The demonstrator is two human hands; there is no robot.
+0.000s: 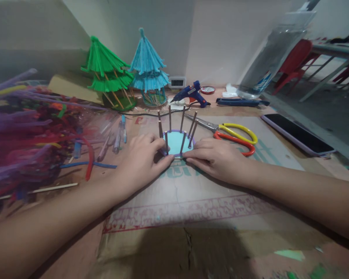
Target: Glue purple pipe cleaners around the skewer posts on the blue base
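A round light-blue base with a purple rim lies on the work surface, and several thin brown sticks stand up around its edge. My left hand grips the base's left and near rim between thumb and fingers. At its right and near rim, my right hand pinches the edge, the fingertips close to the left thumb. Parts of the rim are hidden behind the fingers. Just beyond the right hand lie scissors with yellow and red handles.
Behind stand a green tiered model, a blue one, a glue gun and a small clock. A utility knife, phone and large clear bottle are right. Pipe cleaners pile up left, near several pens.
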